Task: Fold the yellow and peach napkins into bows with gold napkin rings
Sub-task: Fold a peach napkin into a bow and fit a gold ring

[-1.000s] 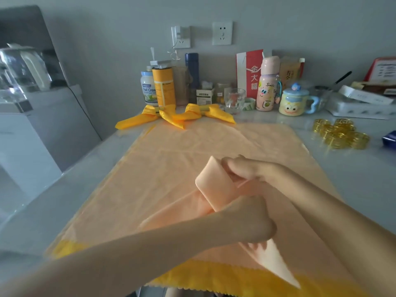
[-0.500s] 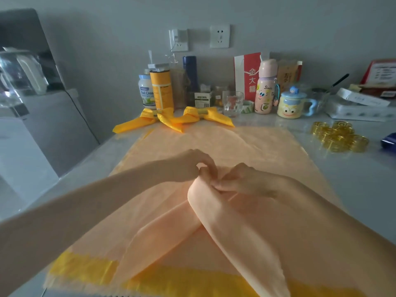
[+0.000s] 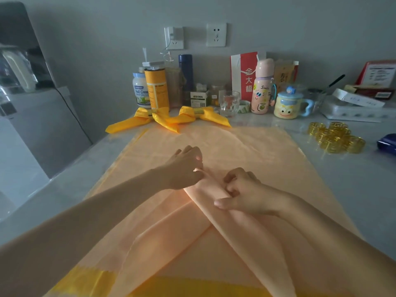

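A peach napkin folded into a long band (image 3: 242, 230) lies bent into an upside-down V on a stack of flat peach napkins (image 3: 225, 146). My left hand (image 3: 184, 168) pinches the band's top fold with curled fingers. My right hand (image 3: 242, 191) presses on the right leg just below the bend, fingers curled over its edge, thumb flat on the cloth. Two finished yellow bows (image 3: 167, 118) with rings lie at the far end. Several gold napkin rings (image 3: 336, 137) sit in a pile at the right.
Bottles, jars, a glass, a cartoon mug (image 3: 289, 106) and a red bag line the wall behind the bows. A white tray (image 3: 353, 108) and a dark blue packet (image 3: 387, 143) are at the far right. A yellow napkin edge (image 3: 85, 281) shows under the peach stack.
The two legs of the band have been laid down flat into a V. My left hand has shifted up to the bend and my right hand has slid down onto the right leg.
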`<state>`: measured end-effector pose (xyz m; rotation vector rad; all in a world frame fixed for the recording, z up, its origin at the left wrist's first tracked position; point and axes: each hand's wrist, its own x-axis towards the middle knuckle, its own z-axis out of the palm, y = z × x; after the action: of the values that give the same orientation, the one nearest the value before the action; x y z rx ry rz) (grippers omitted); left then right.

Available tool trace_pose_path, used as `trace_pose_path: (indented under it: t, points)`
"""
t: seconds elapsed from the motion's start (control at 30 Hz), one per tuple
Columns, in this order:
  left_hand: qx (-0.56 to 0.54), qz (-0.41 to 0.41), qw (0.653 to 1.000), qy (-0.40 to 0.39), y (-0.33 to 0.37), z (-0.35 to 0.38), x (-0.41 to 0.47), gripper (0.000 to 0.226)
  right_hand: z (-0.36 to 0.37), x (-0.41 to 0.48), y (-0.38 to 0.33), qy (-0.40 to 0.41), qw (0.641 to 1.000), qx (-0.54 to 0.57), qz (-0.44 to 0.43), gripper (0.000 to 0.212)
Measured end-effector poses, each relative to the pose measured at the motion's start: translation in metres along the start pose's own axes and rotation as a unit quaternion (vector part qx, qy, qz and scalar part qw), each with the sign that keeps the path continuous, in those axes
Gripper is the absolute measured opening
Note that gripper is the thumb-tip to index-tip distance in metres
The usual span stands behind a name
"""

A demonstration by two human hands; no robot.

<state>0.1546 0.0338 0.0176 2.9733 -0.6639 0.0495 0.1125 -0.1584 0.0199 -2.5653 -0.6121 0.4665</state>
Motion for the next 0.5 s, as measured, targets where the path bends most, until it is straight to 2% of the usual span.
trace_pose_path:
  t: [0.13,0.17,0.27,0.3,0.37,0.43,0.5]
  points:
    - [-0.11,-0.014,0.993,0.045,-0.01,0.009,-0.005,0.032,0.003,0.001,0.006,0.01,1.0,-0.002,-0.011,0.033]
    - [-0.149,-0.054,0.987,0.038,-0.004,0.005,-0.011,0.034,0.004,0.0,0.006,0.014,1.0,-0.004,-0.014,0.034]
    - [-0.175,-0.138,0.972,0.072,0.008,0.003,-0.04,0.033,0.005,-0.001,0.005,0.019,1.0,-0.014,-0.018,0.034]
    - [-0.173,-0.164,0.97,0.056,0.009,0.003,-0.053,0.034,0.006,-0.001,0.005,0.02,0.999,-0.018,-0.021,0.034]
    - [-0.15,-0.199,0.966,-0.066,0.016,-0.005,-0.078,0.039,0.006,-0.001,0.005,0.026,0.999,-0.026,-0.025,0.038]
    - [-0.115,-0.191,0.96,-0.167,0.021,-0.007,-0.096,0.047,0.008,0.001,0.005,0.036,0.998,-0.041,-0.029,0.041]
    - [-0.104,-0.186,0.963,-0.166,0.028,-0.009,-0.099,0.047,0.01,0.001,0.004,0.056,0.996,-0.061,-0.033,0.041]
